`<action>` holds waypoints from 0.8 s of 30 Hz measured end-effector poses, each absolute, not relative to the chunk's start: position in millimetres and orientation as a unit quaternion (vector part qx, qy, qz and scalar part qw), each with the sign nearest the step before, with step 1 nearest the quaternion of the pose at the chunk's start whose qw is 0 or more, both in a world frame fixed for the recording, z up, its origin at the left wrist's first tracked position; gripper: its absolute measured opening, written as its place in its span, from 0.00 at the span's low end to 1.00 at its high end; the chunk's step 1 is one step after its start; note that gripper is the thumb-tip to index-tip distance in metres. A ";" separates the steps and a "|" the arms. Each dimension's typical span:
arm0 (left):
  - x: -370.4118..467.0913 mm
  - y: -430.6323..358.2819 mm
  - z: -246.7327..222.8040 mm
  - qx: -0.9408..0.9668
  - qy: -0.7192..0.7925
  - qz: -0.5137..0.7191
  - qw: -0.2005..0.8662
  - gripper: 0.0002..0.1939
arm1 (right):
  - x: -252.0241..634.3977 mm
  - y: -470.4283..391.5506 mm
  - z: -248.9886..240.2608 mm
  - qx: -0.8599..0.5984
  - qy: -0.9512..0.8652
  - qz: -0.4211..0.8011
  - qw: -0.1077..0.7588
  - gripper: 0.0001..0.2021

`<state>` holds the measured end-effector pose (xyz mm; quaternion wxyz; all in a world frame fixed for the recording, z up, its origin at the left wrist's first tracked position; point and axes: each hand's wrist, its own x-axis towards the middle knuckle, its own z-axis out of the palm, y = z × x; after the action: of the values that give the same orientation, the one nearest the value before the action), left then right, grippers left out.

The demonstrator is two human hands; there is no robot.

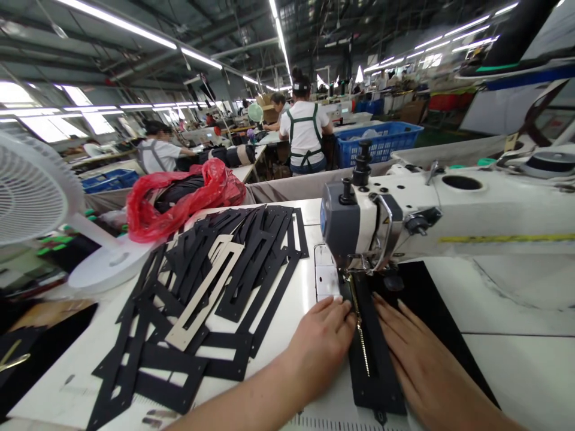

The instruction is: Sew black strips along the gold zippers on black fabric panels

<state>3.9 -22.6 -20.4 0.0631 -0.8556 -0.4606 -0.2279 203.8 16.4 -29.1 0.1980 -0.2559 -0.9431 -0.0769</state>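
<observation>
A black strip [375, 353] with a gold-toothed zipper [360, 335] down its length lies under the head of a white sewing machine [485, 209]. On the strip's left edge rests my left hand [326, 335], its fingers extended and pressing down close to the needle area. My right hand [413, 347] lies flat along the right edge, fingers stretched toward the presser foot. Beneath and beyond the right hand spreads a larger black panel [431, 299]. The needle itself is hidden by the machine head.
Left of the machine is a heap of black slotted frames [269, 269], with a beige frame [206, 293] on top. A red plastic bag [179, 197] and a white fan [99, 257] stand behind. Farther back are a blue crate [377, 143] and people at work [305, 131].
</observation>
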 end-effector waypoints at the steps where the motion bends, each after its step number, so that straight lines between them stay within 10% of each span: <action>1: 4.6 -27.0 -20.4 -0.856 -0.457 -0.232 0.066 0.13 | 206.1 10.9 -30.1 -0.252 -0.944 -0.083 0.194 0.28; 24: 3.8 10.3 -15.8 -0.837 -0.496 -0.231 -0.008 0.08 | 194.7 49.3 -31.4 -0.257 -0.943 -0.023 0.211 0.27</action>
<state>3.8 10.3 -15.8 -0.0076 -0.8369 -0.4961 -0.2313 194.7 49.3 -31.4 0.2114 -0.2569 -0.9428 -0.0233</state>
